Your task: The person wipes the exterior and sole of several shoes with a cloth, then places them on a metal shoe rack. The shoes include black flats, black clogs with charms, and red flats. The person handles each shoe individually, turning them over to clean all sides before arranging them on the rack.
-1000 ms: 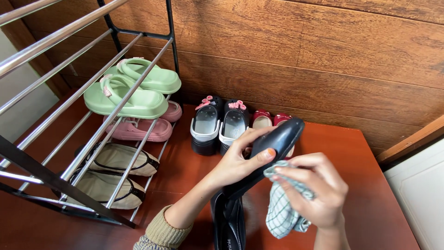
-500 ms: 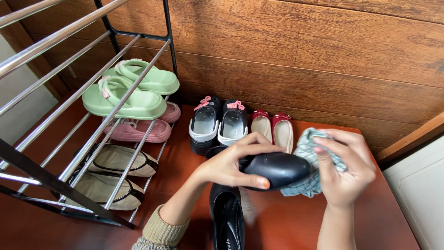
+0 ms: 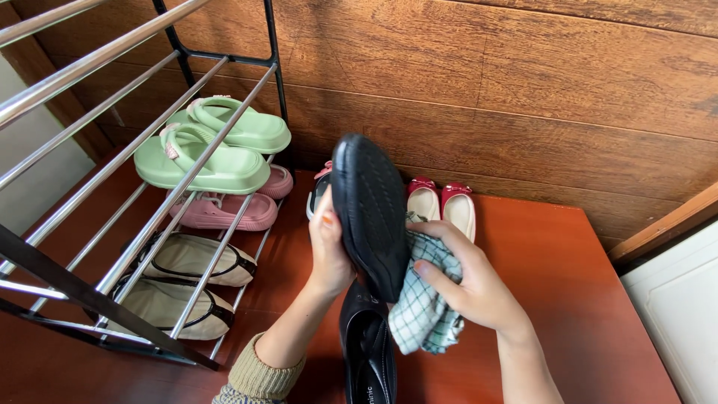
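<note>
Head view shows your left hand [image 3: 329,251] gripping the black shoe [image 3: 370,213] sole-up above its mate [image 3: 366,348], your right hand [image 3: 467,288] clutching the checked cloth [image 3: 422,314] against it, so wiping the sole needs firm strokes.

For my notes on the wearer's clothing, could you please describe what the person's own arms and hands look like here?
Both hands are bare, with no gloves, rings or watch in view. The left hand has orange polish on the visible thumbnail, and its forearm ends in a ribbed, olive-tan knit sleeve cuff near the elbow. The right hand shows a pale pinkish nail on one of its fingers; its forearm is uncovered as far as the frame shows.
</note>
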